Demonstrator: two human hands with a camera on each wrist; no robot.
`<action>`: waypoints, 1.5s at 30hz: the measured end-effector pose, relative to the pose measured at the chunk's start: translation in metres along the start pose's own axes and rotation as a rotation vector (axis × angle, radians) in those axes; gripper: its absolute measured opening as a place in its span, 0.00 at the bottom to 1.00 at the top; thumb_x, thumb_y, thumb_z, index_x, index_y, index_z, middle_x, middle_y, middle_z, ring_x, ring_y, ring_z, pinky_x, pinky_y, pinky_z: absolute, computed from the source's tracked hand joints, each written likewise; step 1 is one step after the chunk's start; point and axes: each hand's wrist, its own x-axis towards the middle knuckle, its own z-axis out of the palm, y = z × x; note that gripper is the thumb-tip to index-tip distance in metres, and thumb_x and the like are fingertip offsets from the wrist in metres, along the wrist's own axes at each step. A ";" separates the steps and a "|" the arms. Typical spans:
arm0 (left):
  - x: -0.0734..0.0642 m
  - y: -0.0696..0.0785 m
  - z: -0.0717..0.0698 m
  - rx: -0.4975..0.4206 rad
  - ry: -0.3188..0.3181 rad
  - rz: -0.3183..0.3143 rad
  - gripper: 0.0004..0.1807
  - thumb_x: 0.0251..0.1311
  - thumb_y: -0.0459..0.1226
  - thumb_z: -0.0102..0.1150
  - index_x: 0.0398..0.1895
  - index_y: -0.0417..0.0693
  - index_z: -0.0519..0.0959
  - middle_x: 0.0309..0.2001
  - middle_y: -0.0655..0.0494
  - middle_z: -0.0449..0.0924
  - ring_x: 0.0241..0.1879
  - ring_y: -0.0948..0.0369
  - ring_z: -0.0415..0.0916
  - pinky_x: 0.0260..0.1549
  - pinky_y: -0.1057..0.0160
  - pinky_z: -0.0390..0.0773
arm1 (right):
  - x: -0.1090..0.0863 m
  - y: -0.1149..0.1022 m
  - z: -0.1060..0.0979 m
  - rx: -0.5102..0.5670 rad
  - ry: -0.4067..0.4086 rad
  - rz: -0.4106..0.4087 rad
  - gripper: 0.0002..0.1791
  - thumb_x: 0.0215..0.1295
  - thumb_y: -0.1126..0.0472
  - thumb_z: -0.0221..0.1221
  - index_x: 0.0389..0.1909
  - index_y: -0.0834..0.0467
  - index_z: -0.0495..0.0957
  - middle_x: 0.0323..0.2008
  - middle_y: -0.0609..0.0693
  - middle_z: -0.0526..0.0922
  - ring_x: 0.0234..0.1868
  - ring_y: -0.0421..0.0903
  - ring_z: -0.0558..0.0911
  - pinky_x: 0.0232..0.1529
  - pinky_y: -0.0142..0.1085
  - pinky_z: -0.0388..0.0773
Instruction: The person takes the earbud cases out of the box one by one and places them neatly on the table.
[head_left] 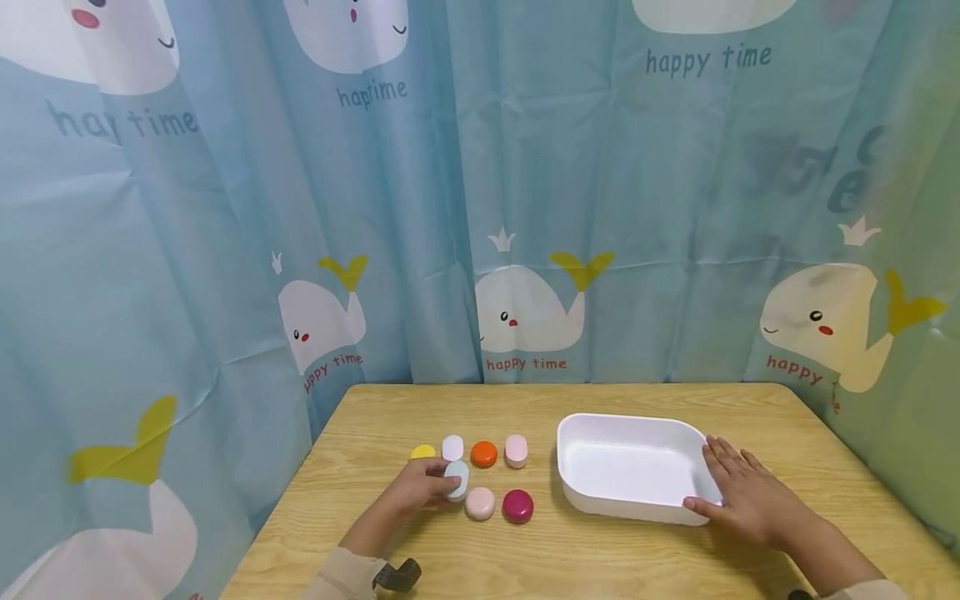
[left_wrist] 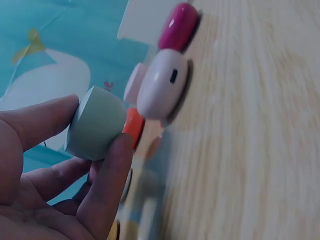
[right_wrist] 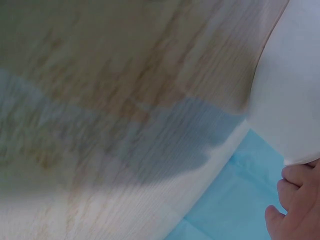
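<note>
My left hand [head_left: 411, 490] pinches a pale mint oval case [left_wrist: 97, 125] between thumb and fingers at the left of the group. In the left wrist view, the case is tilted and held up beside the others. Close by lie a light pink round case [head_left: 480, 504], which shows a small dark slot in the left wrist view, and a magenta one [head_left: 518, 506]. My right hand [head_left: 753, 504] rests against the right end of a white rectangular tub [head_left: 637, 471], its fingers extended along the rim and the thumb at the near corner.
Behind the mint case, a yellow case [head_left: 423, 452], a white oval one [head_left: 452, 447], an orange round one [head_left: 483, 454] and a pink oval one [head_left: 516, 451] form a row. The wooden table [head_left: 525, 558] ends at a blue whale-print curtain [head_left: 420, 250].
</note>
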 end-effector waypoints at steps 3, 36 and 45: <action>-0.002 -0.003 -0.004 0.015 0.014 -0.015 0.24 0.62 0.33 0.64 0.55 0.23 0.71 0.45 0.45 0.77 0.42 0.55 0.78 0.41 0.55 0.82 | 0.001 0.001 -0.001 -0.003 -0.006 0.006 0.53 0.65 0.34 0.53 0.68 0.78 0.54 0.70 0.73 0.53 0.70 0.70 0.52 0.62 0.33 0.12; -0.007 -0.006 -0.008 0.379 0.167 -0.079 0.11 0.58 0.35 0.67 0.39 0.35 0.82 0.35 0.53 0.78 0.33 0.58 0.72 0.27 0.62 0.77 | 0.002 -0.001 -0.003 -0.010 0.008 -0.016 0.52 0.64 0.34 0.55 0.67 0.78 0.57 0.69 0.73 0.55 0.69 0.70 0.55 0.71 0.56 0.33; -0.011 -0.007 -0.012 0.391 0.143 -0.048 0.13 0.58 0.36 0.66 0.41 0.33 0.82 0.36 0.53 0.79 0.34 0.59 0.73 0.28 0.61 0.79 | 0.000 -0.001 -0.004 -0.014 0.005 -0.021 0.52 0.64 0.35 0.55 0.66 0.78 0.58 0.68 0.74 0.56 0.68 0.71 0.56 0.67 0.41 0.16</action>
